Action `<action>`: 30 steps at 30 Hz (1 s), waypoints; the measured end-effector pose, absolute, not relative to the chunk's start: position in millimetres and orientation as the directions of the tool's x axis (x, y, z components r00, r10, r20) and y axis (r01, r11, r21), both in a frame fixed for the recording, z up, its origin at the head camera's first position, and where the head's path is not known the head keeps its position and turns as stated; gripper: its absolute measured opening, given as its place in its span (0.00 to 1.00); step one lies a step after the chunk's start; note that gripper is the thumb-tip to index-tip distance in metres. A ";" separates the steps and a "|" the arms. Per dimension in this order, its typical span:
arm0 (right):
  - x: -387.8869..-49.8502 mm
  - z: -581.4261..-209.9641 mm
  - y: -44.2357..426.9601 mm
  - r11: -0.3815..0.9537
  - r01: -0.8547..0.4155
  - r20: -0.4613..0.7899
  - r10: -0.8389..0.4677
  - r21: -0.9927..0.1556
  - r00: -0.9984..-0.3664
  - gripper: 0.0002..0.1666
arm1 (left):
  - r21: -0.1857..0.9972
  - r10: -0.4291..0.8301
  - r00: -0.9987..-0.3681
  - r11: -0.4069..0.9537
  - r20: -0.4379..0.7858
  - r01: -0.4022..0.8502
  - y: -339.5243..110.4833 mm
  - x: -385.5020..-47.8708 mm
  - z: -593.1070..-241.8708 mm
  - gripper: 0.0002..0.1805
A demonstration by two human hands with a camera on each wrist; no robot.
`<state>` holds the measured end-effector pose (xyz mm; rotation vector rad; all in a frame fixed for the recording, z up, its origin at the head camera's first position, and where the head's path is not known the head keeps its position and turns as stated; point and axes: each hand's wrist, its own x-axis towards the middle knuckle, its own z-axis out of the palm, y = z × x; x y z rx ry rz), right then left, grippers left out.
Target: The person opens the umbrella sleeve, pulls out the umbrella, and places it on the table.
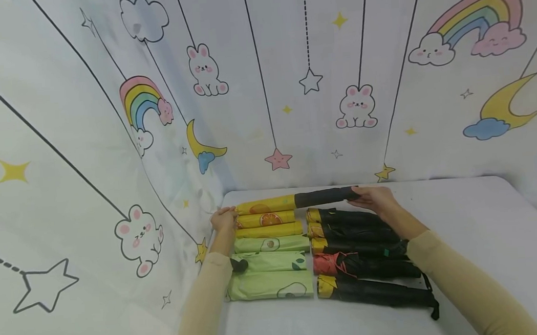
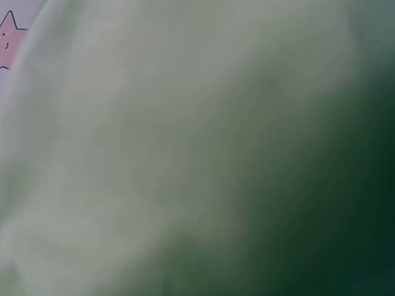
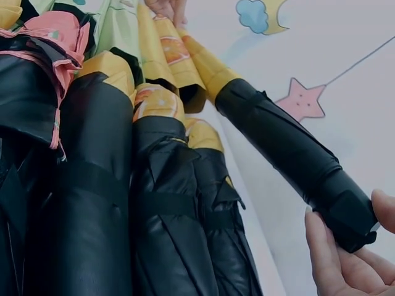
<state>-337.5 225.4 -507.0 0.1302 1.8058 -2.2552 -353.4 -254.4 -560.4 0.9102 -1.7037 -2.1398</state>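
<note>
At the back of the table, my left hand (image 1: 224,219) grips the left end of a yellow fruit-print sleeve (image 1: 267,204). A black folded umbrella (image 1: 322,197) sticks out of the sleeve's other end. My right hand (image 1: 375,200) holds the umbrella's far end; in the right wrist view the fingers (image 3: 324,253) and thumb pinch its black tip. How much of the umbrella lies inside the sleeve is hidden. The left wrist view is filled by blurred pale green fabric (image 2: 154,135).
Two more yellow sleeves (image 1: 269,231) and several green avocado-print sleeves (image 1: 267,263) lie in a column at left. Several black folded umbrellas (image 1: 377,290), one with a red end (image 1: 325,264), lie beside them. A printed curtain (image 1: 294,130) stands behind the white table (image 1: 475,231).
</note>
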 end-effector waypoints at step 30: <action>-323.9 -497.3 257.4 -0.315 0.296 -0.251 -0.176 -0.902 -0.952 0.13 | 0.939 -0.537 -0.779 -0.282 -0.324 -0.196 -254.2 -348.1 -558.7 0.27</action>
